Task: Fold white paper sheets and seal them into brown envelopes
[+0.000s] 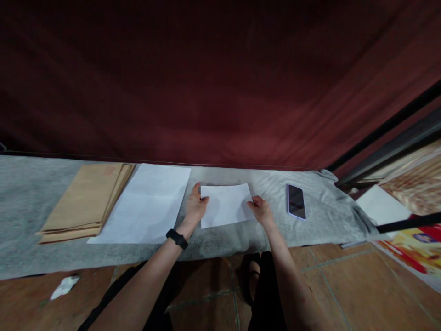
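A white sheet of paper (pixel 226 207), smaller than the sheets beside it and perhaps folded, is held by its two short edges just over the grey cloth. My left hand (pixel 197 204) grips its left edge, thumb on top and fingers behind. On the opposite edge, my right hand (pixel 261 210) pinches the paper between thumb and fingers. Larger white paper (pixel 148 207) lies flat to the left of my left hand, with a faint crease across it. Left of that sits a stack of brown envelopes (pixel 87 197), their edges slightly fanned.
A phone (pixel 296 201) lies on the grey cloth (pixel 272 234) to the right. Dark red fabric (pixel 220 92) hangs behind the surface. Black bars (pixel 386 126) and a colourful printed box (pixel 418 248) are at the right. A crumpled white scrap (pixel 65 287) lies on the tiled floor (pixel 330 285).
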Action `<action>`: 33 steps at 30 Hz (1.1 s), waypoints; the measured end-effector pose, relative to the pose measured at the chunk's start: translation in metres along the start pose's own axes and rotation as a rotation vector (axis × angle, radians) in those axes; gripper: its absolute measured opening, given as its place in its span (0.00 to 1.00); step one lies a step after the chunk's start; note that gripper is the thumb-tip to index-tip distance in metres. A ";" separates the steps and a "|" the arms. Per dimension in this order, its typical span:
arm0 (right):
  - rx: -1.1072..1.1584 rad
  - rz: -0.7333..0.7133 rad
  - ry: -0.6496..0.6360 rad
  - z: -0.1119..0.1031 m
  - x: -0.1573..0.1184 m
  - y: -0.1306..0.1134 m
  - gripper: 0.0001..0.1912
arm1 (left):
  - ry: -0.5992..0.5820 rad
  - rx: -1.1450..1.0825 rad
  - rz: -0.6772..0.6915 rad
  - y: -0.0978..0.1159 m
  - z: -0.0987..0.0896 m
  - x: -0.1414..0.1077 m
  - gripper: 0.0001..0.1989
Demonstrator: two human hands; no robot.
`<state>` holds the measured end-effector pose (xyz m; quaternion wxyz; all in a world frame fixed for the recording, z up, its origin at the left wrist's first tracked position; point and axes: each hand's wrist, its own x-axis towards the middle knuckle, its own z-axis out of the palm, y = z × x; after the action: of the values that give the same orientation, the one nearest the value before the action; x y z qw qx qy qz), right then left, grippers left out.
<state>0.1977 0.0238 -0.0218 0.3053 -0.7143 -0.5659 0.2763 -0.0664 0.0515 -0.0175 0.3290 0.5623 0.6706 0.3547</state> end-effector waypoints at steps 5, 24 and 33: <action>-0.340 -0.223 0.220 0.024 -0.018 -0.016 0.19 | 0.027 0.260 0.105 0.008 0.000 -0.003 0.36; -0.622 -0.546 0.015 0.085 -0.048 -0.033 0.30 | -0.140 0.647 0.654 0.007 0.040 -0.036 0.28; -0.648 -0.503 0.035 0.075 -0.042 -0.021 0.28 | -0.147 0.679 0.608 -0.004 0.035 -0.041 0.34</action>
<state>0.1205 -0.0046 -0.0537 0.1320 -0.6173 -0.7755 -0.0117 -0.0331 0.0147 -0.0377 0.0537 0.8332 0.5283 0.1545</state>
